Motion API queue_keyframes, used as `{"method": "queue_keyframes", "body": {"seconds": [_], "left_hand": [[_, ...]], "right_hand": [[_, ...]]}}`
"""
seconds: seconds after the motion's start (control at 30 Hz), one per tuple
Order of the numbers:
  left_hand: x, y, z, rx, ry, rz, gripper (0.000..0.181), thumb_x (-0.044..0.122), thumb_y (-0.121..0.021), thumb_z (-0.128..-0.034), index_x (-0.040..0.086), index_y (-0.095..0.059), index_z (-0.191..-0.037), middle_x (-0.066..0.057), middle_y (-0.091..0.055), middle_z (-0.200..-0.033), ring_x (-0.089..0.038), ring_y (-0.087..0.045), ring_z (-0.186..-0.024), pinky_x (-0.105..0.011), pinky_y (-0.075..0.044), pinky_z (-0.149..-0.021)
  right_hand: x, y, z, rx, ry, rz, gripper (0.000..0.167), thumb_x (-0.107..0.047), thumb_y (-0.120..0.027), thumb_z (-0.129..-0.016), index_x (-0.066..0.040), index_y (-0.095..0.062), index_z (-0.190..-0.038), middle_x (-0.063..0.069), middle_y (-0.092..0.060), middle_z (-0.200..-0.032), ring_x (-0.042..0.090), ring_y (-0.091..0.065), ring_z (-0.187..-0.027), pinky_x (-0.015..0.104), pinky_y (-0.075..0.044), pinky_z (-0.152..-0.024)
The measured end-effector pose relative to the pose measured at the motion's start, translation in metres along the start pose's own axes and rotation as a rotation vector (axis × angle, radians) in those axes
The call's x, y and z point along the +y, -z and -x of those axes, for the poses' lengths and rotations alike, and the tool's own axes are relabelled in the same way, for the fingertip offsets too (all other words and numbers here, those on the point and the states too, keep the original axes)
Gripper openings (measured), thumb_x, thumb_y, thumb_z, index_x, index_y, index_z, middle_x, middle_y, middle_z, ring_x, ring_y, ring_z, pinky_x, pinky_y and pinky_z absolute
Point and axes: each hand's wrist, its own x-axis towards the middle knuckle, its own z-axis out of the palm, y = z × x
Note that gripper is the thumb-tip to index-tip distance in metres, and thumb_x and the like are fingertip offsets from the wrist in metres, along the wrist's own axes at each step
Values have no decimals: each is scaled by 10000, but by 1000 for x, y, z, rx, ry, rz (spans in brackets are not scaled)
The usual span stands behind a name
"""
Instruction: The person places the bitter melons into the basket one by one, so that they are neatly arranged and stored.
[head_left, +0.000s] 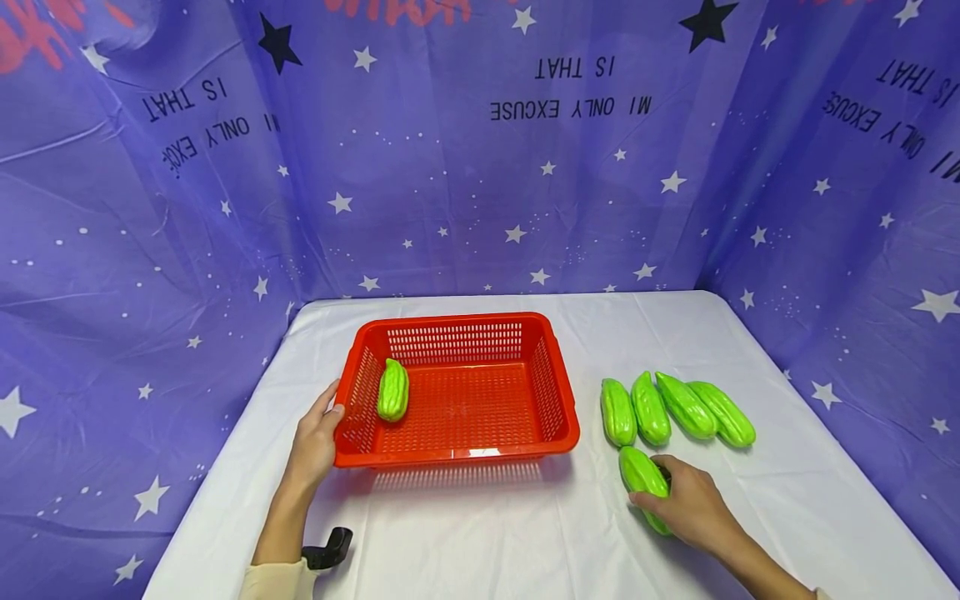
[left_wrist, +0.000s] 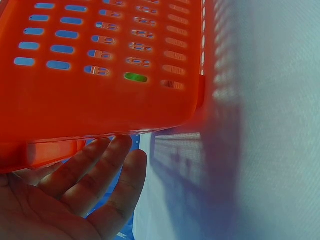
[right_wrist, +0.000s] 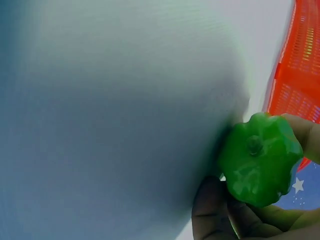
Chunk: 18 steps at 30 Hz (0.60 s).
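Observation:
A red plastic basket (head_left: 465, 457) with slotted walls stands left of the table's middle. My left hand (head_left: 313, 442) grips its left rim, thumb on top; in the left wrist view its fingers (left_wrist: 131, 175) lie under the rim outside the wall. One ridged green gourd (head_left: 393, 390) lies inside, by the left wall. At the right, my right hand (head_left: 693, 504) holds another green gourd (head_left: 643, 477) between thumb and fingers, low over the table. The right wrist view shows this gourd's lobed end (right_wrist: 260, 160) between the fingers.
Several more green gourds (head_left: 618, 412) lie side by side just beyond my right hand. A white cloth (head_left: 480, 542) covers the table. Purple star-printed curtains (head_left: 480, 192) hang behind and on both sides. A black piece (head_left: 330, 550) sits at my left wrist.

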Motion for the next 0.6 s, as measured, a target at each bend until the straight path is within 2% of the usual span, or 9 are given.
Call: {"method": "queue_keyframes", "body": {"seconds": [0.17, 0.37, 0.6], "left_hand": [[0, 0, 0, -7, 3, 1, 539, 194, -303, -1105, 183, -218, -1636, -266, -445, -1517, -364, -530, -1249, -228, -479, -904], [1, 0, 0, -9, 3, 1, 539, 205, -298, -1107, 180, -210, -1638, -272, -441, -1517, -365, -531, -1244, -208, -482, -882], [2, -2, 0, 8, -6, -6, 537, 193, -313, -1101, 159, -236, -1631, -295, -480, -1475, -366, -558, -1198, -207, -489, -860]], "right_hand": [[1, 2, -1, 10, -3, -1, 788, -408, -872, -759, 103, -595, -1291, 239, -682, -1187, 388, -630, -1083, 550, -490, -893], [-2, 8, -2, 33, 15, -11, 753, -411, -867, -762, 72, -619, -1284, 193, -703, -1154, 341, -640, -1045, 504, -497, -851], [-3, 13, -4, 39, 36, -6, 769, -407, -864, -763, 90, -612, -1293, 215, -700, -1162, 374, -639, -1068, 535, -499, -868]]}}
